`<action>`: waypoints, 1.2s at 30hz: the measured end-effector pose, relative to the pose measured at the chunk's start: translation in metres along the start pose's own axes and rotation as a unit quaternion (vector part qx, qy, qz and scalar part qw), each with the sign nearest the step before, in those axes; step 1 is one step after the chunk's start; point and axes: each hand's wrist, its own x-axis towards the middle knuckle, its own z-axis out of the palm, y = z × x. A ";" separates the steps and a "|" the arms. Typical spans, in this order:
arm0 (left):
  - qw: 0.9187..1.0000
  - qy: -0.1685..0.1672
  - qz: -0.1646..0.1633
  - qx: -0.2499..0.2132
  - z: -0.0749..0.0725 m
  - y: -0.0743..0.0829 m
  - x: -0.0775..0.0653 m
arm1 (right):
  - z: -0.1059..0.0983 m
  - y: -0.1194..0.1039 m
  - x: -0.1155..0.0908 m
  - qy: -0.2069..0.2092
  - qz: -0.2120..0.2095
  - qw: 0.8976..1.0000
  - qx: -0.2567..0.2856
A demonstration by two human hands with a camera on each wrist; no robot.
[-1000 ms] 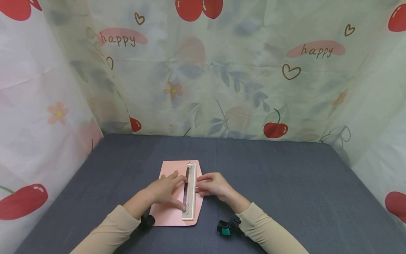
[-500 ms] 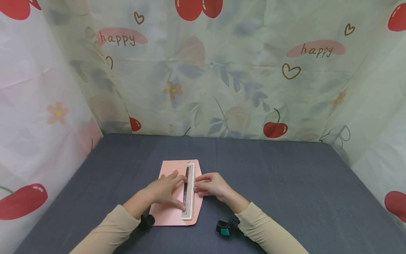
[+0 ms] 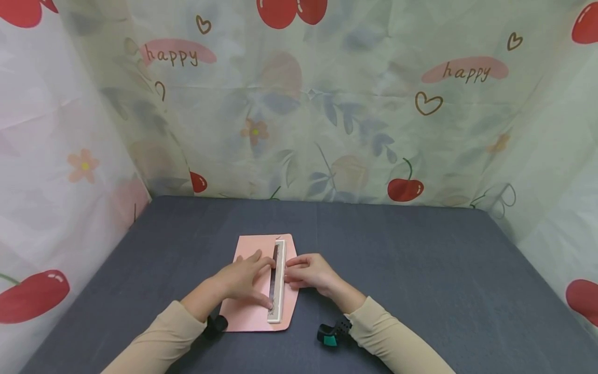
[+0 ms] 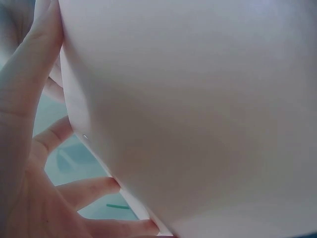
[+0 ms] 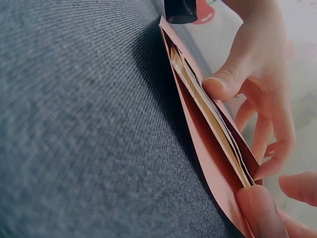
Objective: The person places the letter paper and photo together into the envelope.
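A pink envelope lies on the table with its flap spread to the right. In its mouth sits a stack of cream cards or papers; its patterned face shows as a narrow strip beside a dark band. My left hand is spread over the envelope, thumb and fingertips touching the upper edge of the mouth. From the right, my right hand touches the outer edge of the stack. One digit presses at the stack's end in the right wrist view. The stack's inner part is hidden.
A dark grey cloth covers the table. Cherry-printed fabric hangs behind and on both sides. A black strap sits at my right wrist, and another black device at the left.
The stack has slid slightly left into the envelope, so its visible strip is narrower. My right hand has moved a little left with it; my left hand has stayed in place.
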 end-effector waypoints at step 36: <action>1.000 0.001 0.012 -0.005 0.000 -0.002 0.001 | 0.006 0.003 0.003 -0.026 -0.008 1.000 0.014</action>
